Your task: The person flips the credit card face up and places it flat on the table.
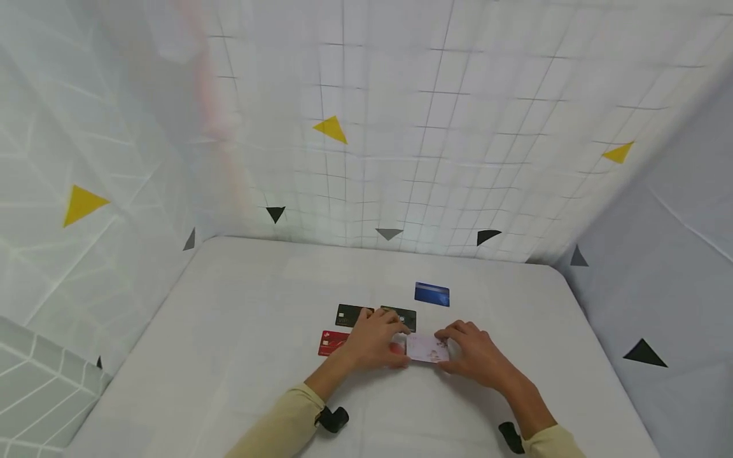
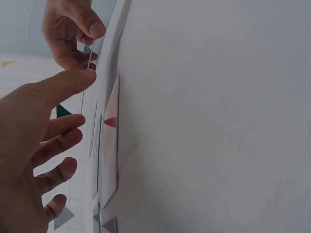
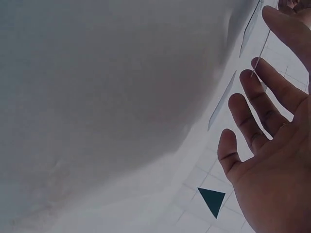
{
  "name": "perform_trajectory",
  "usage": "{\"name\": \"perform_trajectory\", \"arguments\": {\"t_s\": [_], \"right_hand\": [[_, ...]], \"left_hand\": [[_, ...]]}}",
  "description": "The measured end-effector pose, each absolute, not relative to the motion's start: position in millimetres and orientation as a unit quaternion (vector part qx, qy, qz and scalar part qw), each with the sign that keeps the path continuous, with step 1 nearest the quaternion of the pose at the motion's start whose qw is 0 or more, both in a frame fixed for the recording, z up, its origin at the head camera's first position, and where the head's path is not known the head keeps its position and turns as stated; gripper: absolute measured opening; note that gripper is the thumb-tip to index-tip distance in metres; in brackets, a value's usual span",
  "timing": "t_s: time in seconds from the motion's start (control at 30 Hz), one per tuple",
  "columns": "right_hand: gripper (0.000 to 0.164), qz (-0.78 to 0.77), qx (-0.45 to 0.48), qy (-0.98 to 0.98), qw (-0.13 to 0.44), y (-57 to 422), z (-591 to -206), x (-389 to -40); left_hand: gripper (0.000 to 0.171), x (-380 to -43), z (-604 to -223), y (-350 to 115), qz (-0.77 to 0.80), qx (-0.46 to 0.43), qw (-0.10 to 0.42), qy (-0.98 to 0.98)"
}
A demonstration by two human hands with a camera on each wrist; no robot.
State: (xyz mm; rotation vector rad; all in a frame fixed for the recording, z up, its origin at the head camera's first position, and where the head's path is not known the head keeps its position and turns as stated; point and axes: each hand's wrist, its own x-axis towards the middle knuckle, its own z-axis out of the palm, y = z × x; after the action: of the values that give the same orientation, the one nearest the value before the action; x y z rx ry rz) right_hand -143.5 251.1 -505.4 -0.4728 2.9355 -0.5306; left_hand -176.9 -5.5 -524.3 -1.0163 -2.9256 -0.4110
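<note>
A pale pink card (image 1: 426,348) with a small printed figure is held between both hands, raised off the white table. My left hand (image 1: 375,340) grips its left end by the edges between thumb and fingers. At the other end, my right hand (image 1: 478,356) holds it the same way. The wrist views show the card edge-on as a thin line. Beneath the left hand lies a red-and-white card (image 2: 112,141), mostly covered in the head view. A red card (image 1: 331,343) is beside the left hand, partly hidden by it.
Beyond the left hand lie a dark card (image 1: 346,316) with a chip and a second dark card (image 1: 408,319), partly behind the fingers. A blue card (image 1: 432,294) rests farther back. The white table (image 1: 246,305) meets fabric walls marked with yellow, black and grey triangles.
</note>
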Motion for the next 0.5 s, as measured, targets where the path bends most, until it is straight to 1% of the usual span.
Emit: {"name": "perform_trajectory", "arguments": {"t_s": [0.2,0.5], "right_hand": [[0.054,-0.152,-0.147,0.975,0.071,258,-509,-141],[0.056,-0.126,-0.139,0.979,0.077,262,-517,-142]], "left_hand": [[0.055,-174,-528,7,-0.114,-0.329,0.007,-0.937],[0.058,-170,-532,14,-0.097,-0.317,0.001,-0.943]]}}
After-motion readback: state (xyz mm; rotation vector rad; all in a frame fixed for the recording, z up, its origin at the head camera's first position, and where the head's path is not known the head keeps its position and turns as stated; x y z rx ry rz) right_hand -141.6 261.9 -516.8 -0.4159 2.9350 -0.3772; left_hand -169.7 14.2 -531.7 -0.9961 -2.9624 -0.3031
